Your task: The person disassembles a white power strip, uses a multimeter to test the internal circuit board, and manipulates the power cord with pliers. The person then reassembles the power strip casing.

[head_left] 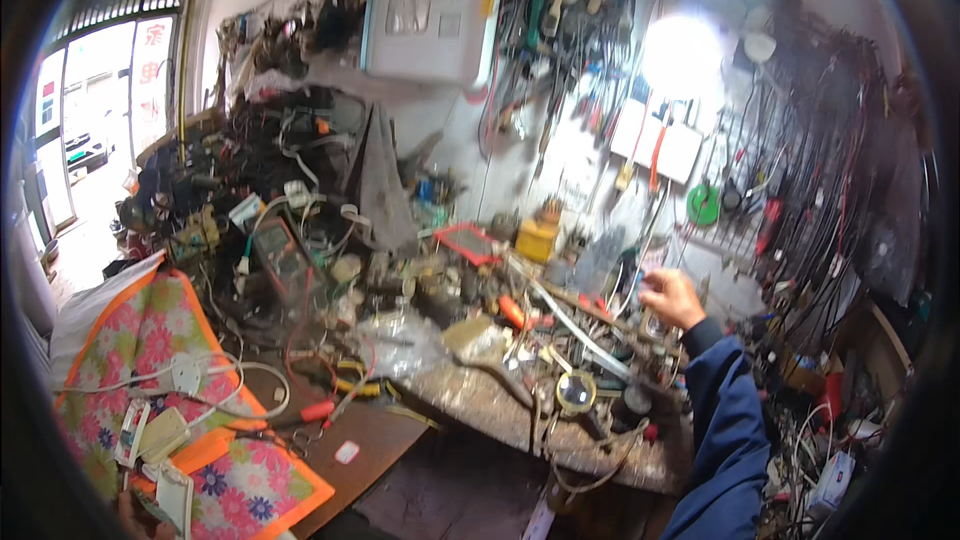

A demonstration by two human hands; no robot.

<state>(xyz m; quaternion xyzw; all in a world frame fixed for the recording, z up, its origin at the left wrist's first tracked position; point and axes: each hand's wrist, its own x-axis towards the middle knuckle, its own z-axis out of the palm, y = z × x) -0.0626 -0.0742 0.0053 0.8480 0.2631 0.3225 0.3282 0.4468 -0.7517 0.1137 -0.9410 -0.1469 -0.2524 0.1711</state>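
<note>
My right hand (672, 298), in a dark blue sleeve (728, 420), reaches over the cluttered bench at the right. Its fingers are curled together; whether anything small is between them I cannot make out. At the lower left edge only part of my left hand (128, 512) shows. Its fingers close against something beside an open white plastic casing (175, 498); what exactly they grip is hidden. A beige plastic piece (165, 435) and a white plug-like block (187, 374) with a white cable lie near it on a flowered cloth (130, 325) edged in orange.
A magnifying glass (576, 392), a metal strip (580, 328) and loose parts crowd the bench. Red-handled scissors (300, 437) lie beside a red-handled tool (318, 410). A multimeter (282, 252) leans among cables at the left. Hanging wires (830, 170) and a bright lamp (682, 55) fill the wall.
</note>
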